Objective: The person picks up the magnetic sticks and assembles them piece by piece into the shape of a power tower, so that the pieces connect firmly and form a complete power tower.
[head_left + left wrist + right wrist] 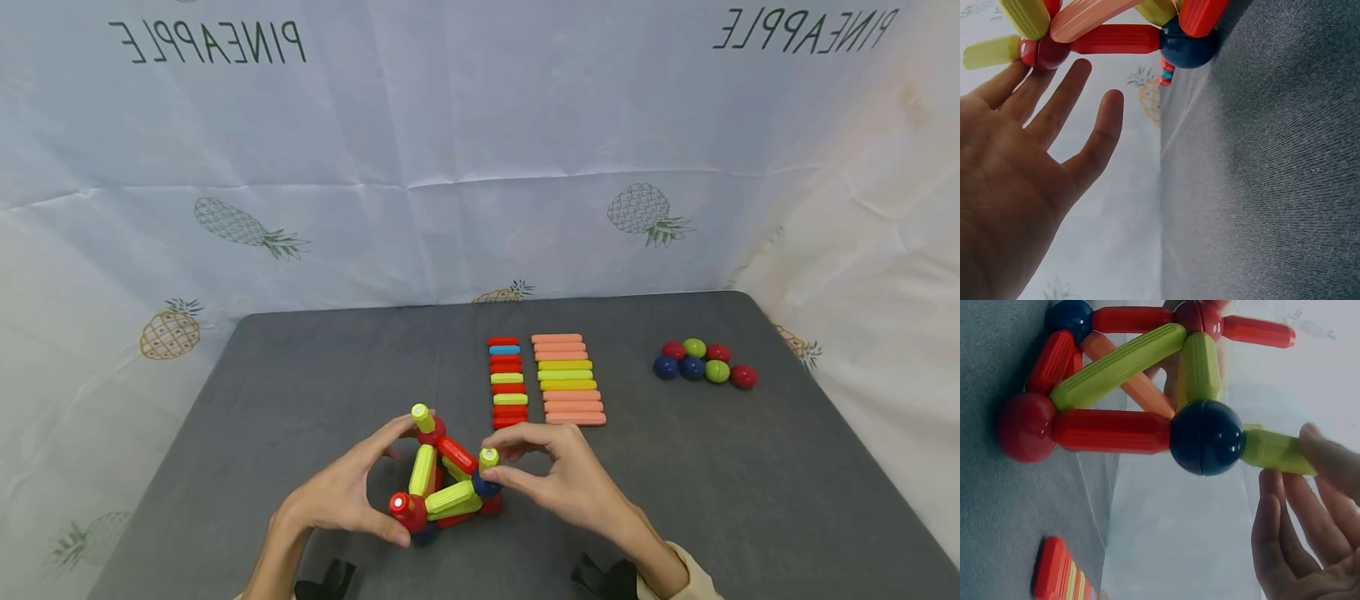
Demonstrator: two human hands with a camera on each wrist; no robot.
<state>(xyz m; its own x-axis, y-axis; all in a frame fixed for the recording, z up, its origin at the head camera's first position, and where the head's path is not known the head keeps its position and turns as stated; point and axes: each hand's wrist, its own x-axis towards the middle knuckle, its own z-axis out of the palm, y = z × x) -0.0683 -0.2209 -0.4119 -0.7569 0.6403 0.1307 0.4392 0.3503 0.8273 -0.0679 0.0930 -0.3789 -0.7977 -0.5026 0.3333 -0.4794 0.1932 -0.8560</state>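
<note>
Ball-and-stick frame (450, 497): standing on the grey table (300, 375). Left hand (332, 490): spanning the frame's left side, fingers spreading wide, touching its far red ball (1044, 53). Right hand (557, 477): pinching the green stick (1275, 452) atop the frame's blue ball (1207, 437). Loose sticks (566, 375): lying beyond the frame.

Beige right sleeve (696, 578), black wrist mounts (621, 580).

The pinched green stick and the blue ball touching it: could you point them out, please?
Green stick (1274, 451): right wrist view, middle of its side.
Blue ball (1206, 438): right wrist view, middle of its surface.
</note>
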